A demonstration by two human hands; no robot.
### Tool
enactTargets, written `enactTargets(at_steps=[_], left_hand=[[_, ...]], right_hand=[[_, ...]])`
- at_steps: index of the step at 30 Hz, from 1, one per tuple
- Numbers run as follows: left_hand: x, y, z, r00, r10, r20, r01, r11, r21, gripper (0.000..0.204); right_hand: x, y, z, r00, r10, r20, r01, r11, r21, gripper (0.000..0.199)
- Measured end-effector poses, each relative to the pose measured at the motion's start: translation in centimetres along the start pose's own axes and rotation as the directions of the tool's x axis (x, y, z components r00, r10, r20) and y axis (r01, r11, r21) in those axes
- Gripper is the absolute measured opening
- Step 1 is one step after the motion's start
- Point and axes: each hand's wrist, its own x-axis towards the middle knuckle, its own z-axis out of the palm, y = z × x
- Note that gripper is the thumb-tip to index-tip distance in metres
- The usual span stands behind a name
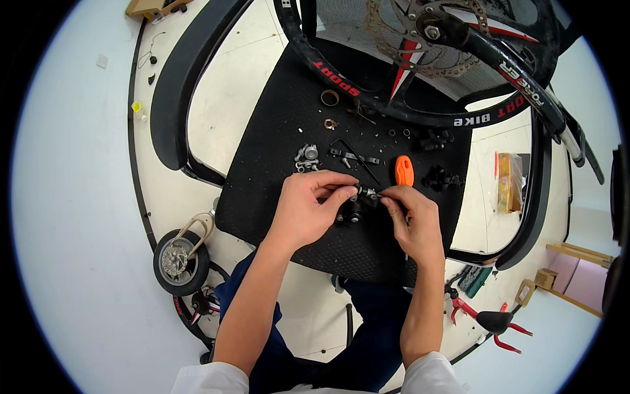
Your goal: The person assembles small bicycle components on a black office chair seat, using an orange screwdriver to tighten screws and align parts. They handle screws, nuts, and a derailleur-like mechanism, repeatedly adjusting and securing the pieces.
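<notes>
Centrally, left hand (308,207) and right hand (412,217) pinch a small black metal part (363,197) between fingertips above the black mat (275,151), apparently mid-fitting; the next move likely demands fine alignment. Fingers hide its joint. An orange-handled tool (404,171) lies just beyond; loose hardware (306,157) is indistinct.
</notes>
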Motion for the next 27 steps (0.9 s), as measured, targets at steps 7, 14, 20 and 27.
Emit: enactTargets(at_steps=[7,14,20,27], left_hand=[[0.1,-0.5,0.0,0.999,0.048,-0.003,-0.048,0.999,0.006,0.016],[-0.1,0.3,-0.1,1.000,0.003,0.023,-0.004,1.000,0.031,0.016],[-0.1,-0.2,-0.3,1.000,0.019,0.019,-0.019,1.000,0.002,0.017],[-0.1,0.3,-0.4,1.000,-0.005,0.028,0.004,0.999,0.032,0.018]], right_hand=[[0.0,-0.2,0.0,0.994,0.106,0.002,-0.106,0.993,0.050,0.011],[0.1,1.1,0.2,0.989,-0.150,-0.017,0.148,0.986,-0.081,0.015],[0.4,-0.5,-0.2,0.989,0.147,0.020,-0.148,0.987,0.068,0.013],[0.5,0.9,-0.3,0.982,-0.187,-0.002,0.184,0.967,-0.178,0.012]])
